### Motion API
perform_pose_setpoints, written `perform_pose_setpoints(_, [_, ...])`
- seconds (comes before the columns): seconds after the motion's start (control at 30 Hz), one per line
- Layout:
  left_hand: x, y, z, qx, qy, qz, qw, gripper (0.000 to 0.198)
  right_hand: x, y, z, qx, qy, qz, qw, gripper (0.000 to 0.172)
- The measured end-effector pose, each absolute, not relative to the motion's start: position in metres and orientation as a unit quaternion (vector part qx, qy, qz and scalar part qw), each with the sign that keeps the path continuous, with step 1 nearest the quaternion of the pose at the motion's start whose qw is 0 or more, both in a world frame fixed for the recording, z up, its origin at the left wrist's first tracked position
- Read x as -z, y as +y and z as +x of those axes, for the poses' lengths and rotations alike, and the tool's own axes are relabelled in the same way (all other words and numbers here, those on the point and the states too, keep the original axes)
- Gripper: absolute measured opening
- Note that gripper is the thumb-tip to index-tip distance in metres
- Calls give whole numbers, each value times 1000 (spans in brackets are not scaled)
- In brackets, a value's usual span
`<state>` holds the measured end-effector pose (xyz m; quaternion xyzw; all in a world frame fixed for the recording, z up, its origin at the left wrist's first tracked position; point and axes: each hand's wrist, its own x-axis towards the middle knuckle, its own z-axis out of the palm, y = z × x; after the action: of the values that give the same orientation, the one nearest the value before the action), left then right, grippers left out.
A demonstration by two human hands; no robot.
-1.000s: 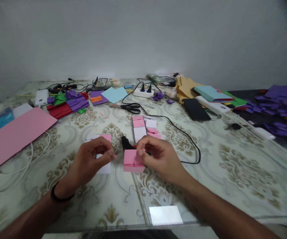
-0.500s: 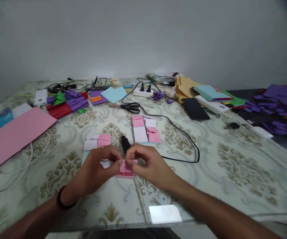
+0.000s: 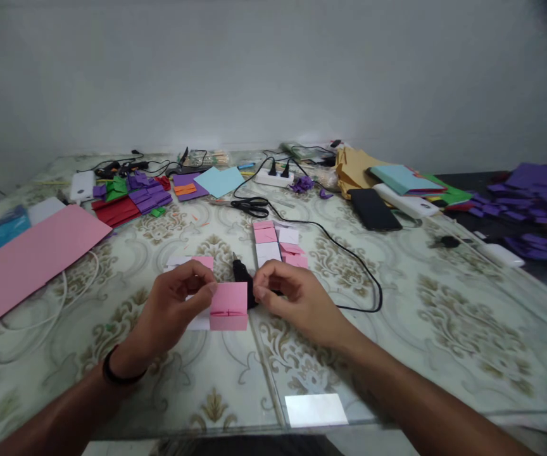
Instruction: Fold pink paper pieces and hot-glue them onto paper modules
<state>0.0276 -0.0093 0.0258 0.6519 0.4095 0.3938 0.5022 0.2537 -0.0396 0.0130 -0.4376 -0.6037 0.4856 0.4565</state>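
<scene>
Between thumb and index finger, my left hand (image 3: 175,311) pinches a pink folded paper piece (image 3: 228,301) by its upper left side. A white paper piece (image 3: 199,322) shows beside and below it. My right hand (image 3: 298,303) is a little to the right, apart from the pink piece, with thumb and fingertips pinched together; anything in them is too small to tell. Just behind its fingertips lies a black glue gun (image 3: 242,273), partly hidden. Farther back is a strip of pink and white folded papers (image 3: 266,235). My left hand partly covers another pink-and-white group.
Black scissors (image 3: 251,206) and a white power strip (image 3: 274,179) lie beyond, with a black cable looping right. A large pink sheet (image 3: 36,269) is at left. A black phone (image 3: 375,209) lies at right. A small white sheet (image 3: 316,410) is near the front edge.
Both hands were together on the pink paper piece. My right hand has let go of it and moved slightly right, while my left hand has shifted left and up with the piece.
</scene>
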Motion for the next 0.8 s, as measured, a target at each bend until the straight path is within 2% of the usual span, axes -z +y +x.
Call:
perform_pose_setpoints(0.2, [-17, -10, 31, -383, 408, 651, 513, 14, -7, -43, 246, -505, -588, -459, 433, 23])
perform_pose_setpoints(0.4, [-21, -15, 34, -248, 398, 772, 429, 10, -10, -44, 245, -495, -586, -468, 439, 19])
perform_pose_setpoints(0.5, [-22, -17, 34, -252, 398, 793, 386, 18, -14, -45, 247, -486, -609, -453, 433, 18])
perform_pose_setpoints(0.67, [-14, -15, 30, -331, 386, 712, 484, 25, -14, -45, 252, -459, -619, -430, 470, 17])
perform_pose_setpoints(0.8, [-16, -16, 30, -296, 384, 736, 472, 29, -12, -45, 251, -442, -611, -469, 460, 15])
